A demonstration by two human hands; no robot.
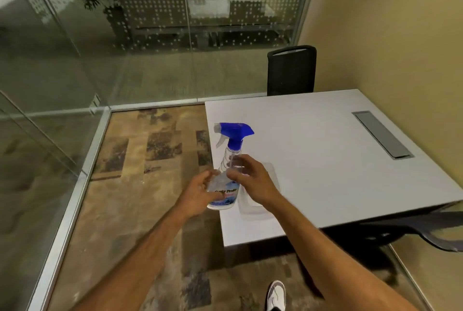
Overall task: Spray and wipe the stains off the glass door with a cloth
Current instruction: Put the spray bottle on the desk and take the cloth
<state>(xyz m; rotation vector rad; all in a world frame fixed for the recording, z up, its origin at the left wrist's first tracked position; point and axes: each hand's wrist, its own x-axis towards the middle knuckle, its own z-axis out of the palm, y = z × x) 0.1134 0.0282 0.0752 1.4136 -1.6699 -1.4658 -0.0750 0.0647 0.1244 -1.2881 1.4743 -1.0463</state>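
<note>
A clear spray bottle [229, 158] with a blue trigger head stands tilted at the left edge of the white table [325, 160], its base partly over the edge. My left hand [200, 193] wraps the bottle's lower body from the left. My right hand [253, 180] grips its upper body below the neck, fingers curled round it. A pale flat rectangle [253, 208], possibly the folded cloth, lies on the table under my right wrist. Glass panels [50, 65] in metal frames stand to the left and ahead; no stains can be made out on them.
A black chair [290, 70] stands behind the table's far edge. A grey cable hatch [380, 132] is set in the tabletop at right. Patterned carpet [140, 185] lies between the table and the glass. My white shoe [275, 295] shows at the bottom, and a chair base [426, 235] under the table.
</note>
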